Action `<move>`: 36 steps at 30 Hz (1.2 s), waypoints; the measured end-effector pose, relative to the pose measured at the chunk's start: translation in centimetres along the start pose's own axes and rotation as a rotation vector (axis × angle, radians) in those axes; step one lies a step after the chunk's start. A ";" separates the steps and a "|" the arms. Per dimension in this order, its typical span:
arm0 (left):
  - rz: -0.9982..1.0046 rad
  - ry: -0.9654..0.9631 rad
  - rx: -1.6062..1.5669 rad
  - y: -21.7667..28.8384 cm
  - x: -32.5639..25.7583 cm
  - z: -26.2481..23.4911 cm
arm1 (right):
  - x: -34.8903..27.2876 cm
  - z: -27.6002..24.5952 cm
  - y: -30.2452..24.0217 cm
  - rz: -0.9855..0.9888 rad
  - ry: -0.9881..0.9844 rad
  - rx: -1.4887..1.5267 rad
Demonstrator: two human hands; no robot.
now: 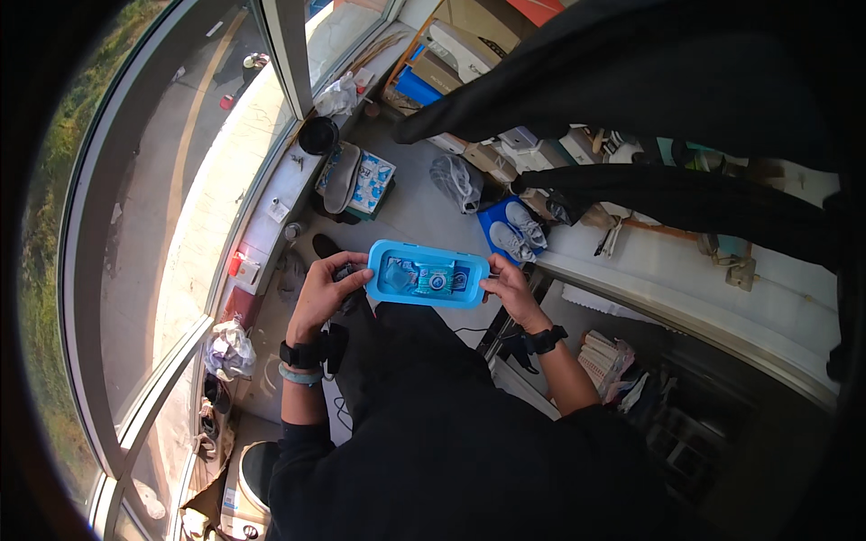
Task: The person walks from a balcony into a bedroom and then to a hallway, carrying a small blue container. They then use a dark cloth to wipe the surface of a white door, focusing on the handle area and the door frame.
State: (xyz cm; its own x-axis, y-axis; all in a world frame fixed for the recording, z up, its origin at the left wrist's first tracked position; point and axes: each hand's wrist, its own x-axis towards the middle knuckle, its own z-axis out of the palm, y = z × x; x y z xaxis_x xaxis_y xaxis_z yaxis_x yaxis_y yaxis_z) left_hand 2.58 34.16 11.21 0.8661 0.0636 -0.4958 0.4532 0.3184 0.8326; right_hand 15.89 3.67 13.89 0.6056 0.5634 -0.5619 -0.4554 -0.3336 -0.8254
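Observation:
A light blue, oblong plastic box [386, 294] is held level in front of me, above my lap. Small packets [436, 278] in green, white and dark blue lie inside it, too small to make out fully. Round its left end my left hand [329, 287] is closed, thumb at the rim. My right hand [513, 290] pinches the opposite end between thumb and fingers. Dark bands circle both wrists.
Ahead stand a stool [370, 185] with insoles on it, a clear plastic bag [456, 183] and grey sneakers [519, 230] on a blue box lid. Windows and a cluttered sill run along the left. Dark cloth [631, 81] hangs at upper right, before shelves of boxes.

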 end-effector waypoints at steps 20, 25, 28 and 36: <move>-0.025 -0.271 0.454 -2.1 2.0 23.3 | -16.8 -12.8 14.5 -0.101 0.447 0.256; -0.009 -0.241 0.477 0.2 3.6 22.5 | -14.1 -13.4 13.4 -0.209 0.419 0.270; 0.005 -0.196 0.514 1.7 4.1 22.0 | -12.6 -13.7 12.2 -0.278 0.348 0.284; 0.002 -0.132 0.566 3.2 5.9 24.6 | -10.4 -18.0 9.9 -0.263 0.324 0.248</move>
State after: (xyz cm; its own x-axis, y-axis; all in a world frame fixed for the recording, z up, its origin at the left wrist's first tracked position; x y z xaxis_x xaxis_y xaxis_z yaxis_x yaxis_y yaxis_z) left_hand 14.28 12.33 17.04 0.8697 -0.0663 -0.4891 0.4620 -0.2395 0.8539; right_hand 16.88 -19.11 10.56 0.8752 0.3272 -0.3563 -0.3774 0.0010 -0.9261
